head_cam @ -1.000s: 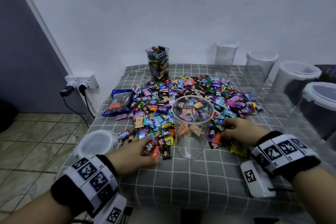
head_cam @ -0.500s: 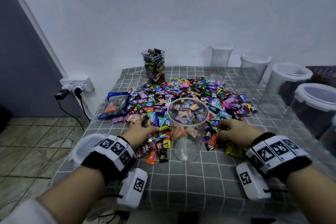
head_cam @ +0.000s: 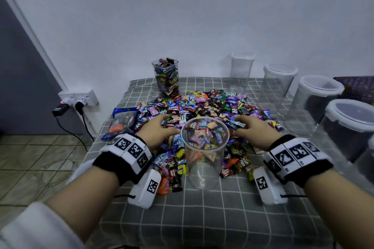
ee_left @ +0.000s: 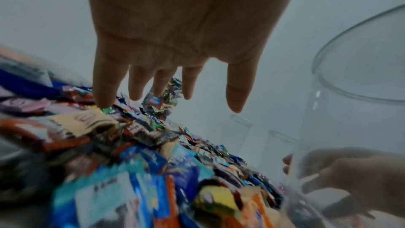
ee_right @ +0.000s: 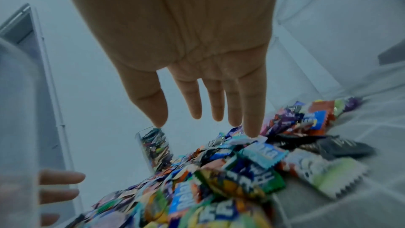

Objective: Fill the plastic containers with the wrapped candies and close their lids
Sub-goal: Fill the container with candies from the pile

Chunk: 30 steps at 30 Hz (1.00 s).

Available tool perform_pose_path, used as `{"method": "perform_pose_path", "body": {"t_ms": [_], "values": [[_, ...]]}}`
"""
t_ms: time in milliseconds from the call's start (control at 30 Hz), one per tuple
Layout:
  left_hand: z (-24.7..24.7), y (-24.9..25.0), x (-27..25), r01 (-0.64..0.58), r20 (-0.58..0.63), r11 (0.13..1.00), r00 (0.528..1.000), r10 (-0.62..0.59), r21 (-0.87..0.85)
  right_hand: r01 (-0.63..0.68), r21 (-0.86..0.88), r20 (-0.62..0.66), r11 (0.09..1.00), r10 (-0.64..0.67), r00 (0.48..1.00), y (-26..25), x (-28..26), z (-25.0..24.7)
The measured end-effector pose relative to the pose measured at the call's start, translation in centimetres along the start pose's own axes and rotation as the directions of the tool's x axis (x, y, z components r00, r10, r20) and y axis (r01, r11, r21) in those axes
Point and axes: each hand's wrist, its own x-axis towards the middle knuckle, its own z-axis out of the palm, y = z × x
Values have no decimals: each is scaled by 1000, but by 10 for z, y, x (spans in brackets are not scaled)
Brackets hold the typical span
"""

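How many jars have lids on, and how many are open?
Open jars: 2, the full one at the back and the near one between the hands.
Lidded jars: 4, in a row on the right.
Total: 6 jars in clear view.

In the head view an open clear container (head_cam: 204,153) stands at centre frame between the left hand (head_cam: 156,130) and right hand (head_cam: 255,131), hemmed on three sides by the candy pile (head_cam: 204,105). Bare checked cloth (head_cam: 202,218) lies open along the lower frame. Lidded containers (head_cam: 317,95) wall the right edge, seemingly close together, and a filled jar (head_cam: 166,79) stands upper centre.
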Motion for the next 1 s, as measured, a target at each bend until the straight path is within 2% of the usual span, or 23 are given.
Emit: {"method": "perform_pose_path", "body": {"t_ms": [167, 267, 367, 500, 600, 700, 833, 1000], "values": [[-3, 9, 20, -29, 119, 964, 993, -2, 263, -61, -132, 1, 989, 61, 998, 1, 24, -7], [2, 11, 33, -2, 176, 874, 980, -96, 486, -86, -217, 82, 972, 105, 991, 1, 38, -4], [10, 13, 43, 29, 180, 797, 969, -172, 604, -56, -276, 177, 960, 108, 978, -3, 49, 4], [16, 17, 49, 1, 229, 764, 954, -195, 646, 41, -369, 294, 929, 75, 953, -13, 58, 17], [18, 20, 47, -81, 285, 737, 946, -155, 671, 95, -480, 352, 872, 92, 931, -19, 61, 27], [20, 17, 45, -152, 279, 723, 959, -58, 674, 160, -548, 340, 821, 44, 939, -24, 58, 31], [21, 20, 38, -206, 239, 709, 970, 55, 674, 255, -521, 324, 814, -88, 942, -29, 50, 28], [21, 24, 32, -209, 214, 708, 973, 83, 675, 305, -514, 324, 802, -148, 934, -36, 39, 24]]}}
